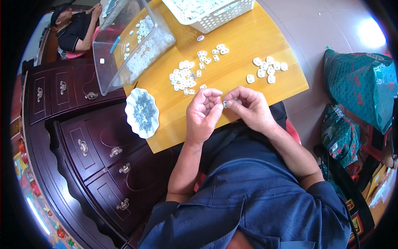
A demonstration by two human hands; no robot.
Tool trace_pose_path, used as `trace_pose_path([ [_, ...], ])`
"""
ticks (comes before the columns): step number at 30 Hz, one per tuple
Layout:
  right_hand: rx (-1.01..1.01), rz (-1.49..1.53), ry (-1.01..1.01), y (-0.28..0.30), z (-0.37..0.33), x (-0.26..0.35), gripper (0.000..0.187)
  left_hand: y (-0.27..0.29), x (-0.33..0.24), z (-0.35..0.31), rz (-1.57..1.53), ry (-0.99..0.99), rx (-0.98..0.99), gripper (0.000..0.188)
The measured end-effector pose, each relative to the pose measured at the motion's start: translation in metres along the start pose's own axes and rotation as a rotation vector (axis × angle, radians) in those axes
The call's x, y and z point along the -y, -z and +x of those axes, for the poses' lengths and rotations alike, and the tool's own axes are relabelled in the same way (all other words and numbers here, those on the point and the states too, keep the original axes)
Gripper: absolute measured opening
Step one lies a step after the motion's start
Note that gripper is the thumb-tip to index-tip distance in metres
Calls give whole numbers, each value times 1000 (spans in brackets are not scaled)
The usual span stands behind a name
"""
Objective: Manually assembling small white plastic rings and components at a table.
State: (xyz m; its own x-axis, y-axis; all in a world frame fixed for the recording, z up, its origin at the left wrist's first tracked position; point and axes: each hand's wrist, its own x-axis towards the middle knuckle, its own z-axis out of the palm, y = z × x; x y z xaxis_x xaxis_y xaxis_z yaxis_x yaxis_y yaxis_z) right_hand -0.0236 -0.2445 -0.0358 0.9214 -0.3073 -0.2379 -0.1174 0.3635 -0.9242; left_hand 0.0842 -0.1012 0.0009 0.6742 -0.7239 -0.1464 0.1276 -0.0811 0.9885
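Observation:
Over the near edge of the wooden table, my two hands meet fingertip to fingertip. My right hand [252, 111] pinches a small white plastic piece [225, 104] between thumb and forefinger. Curled beside it, my left hand [203, 115] has its thumb tip at the same piece; whether it also holds something tiny is hidden. Just beyond lies a pile of white oval pieces with holes [180, 76], with some thin metal pins [193, 76] at its side. More such pieces [269, 66] are grouped at the right. A scalloped white dish [130, 108] at the left holds many small grey metal pins [144, 112].
A clear plastic bin [100, 76] with white parts lies tilted at the back left, near a white perforated basket [228, 16]. Dark wooden drawers [89, 153] stand left. Green bags [352, 83] sit right. Another person [74, 35] works at the far left.

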Motion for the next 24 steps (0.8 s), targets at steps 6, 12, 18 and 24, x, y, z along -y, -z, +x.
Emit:
trace_pose_path([
  [6, -55, 74, 82, -5, 1, -6, 9, -1, 0, 2, 22, -12, 4, 28],
  [12, -61, 170, 100, 9, -1, 7, 11, 4, -14, 13, 48, 6, 41, 32],
  [18, -131, 237, 136, 21, 0, 14, 13, -2, -13, 73, 671, -349, -130, 17],
  [24, -155, 281, 150, 16, 0, 12, 14, -8, -3, 112, 1064, -549, -101, 13],
])
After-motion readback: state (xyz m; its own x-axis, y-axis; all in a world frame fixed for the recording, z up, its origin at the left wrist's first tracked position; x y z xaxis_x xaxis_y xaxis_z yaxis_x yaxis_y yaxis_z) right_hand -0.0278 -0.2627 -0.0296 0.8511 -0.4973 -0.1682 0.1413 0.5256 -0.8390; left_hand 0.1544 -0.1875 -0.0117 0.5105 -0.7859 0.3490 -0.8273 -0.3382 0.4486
